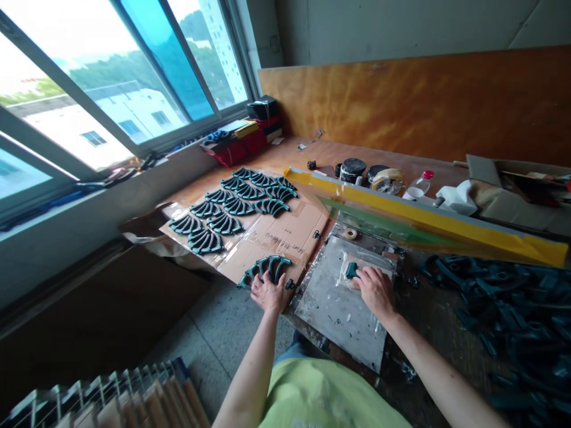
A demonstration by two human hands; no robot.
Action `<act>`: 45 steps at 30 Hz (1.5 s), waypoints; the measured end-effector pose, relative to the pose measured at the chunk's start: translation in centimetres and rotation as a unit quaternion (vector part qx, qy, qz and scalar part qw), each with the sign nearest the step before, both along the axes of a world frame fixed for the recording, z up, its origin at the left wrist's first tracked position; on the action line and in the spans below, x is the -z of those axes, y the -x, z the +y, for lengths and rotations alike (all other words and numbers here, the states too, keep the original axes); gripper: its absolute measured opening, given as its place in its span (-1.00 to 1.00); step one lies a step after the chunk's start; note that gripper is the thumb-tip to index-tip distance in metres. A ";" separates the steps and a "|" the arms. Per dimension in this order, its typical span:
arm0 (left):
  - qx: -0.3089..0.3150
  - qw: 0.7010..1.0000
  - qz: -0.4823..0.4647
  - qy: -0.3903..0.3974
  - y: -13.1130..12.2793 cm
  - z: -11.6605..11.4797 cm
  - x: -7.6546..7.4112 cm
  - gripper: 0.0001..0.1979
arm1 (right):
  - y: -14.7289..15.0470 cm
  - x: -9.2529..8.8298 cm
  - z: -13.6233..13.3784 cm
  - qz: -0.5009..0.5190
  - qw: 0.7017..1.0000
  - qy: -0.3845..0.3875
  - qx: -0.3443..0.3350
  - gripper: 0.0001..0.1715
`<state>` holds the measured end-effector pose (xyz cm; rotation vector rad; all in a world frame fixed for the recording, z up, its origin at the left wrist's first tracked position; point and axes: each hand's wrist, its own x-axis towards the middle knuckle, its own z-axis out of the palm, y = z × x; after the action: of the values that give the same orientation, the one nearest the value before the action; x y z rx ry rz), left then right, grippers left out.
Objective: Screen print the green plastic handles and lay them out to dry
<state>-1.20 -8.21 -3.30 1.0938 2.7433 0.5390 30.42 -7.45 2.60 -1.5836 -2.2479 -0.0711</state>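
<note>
My left hand grips a dark green fan-shaped plastic part at the near edge of a flat cardboard sheet. My right hand presses on a small dark green piece that lies on clear film over a grey metal plate; its fingers curl down around the piece. Several matching fan-shaped parts lie in rows farther back on the cardboard.
A long yellow-taped frame slants across the bench behind the plate. A heap of dark plastic parts fills the right side. Ink tins, a tape roll, a bottle and boxes stand at the back. Windows run along the left.
</note>
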 end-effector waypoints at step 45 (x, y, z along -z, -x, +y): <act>0.419 0.698 -0.526 -0.247 -4.6 15.7 -18.6 -0.46 | 1.0 0.7 0.4 -0.032 0.994 0.080 0.064 -0.44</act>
<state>3.43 7.46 15.30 1.3422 0.9690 1.2311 29.41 -7.08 1.88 -1.8341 -2.2463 0.0242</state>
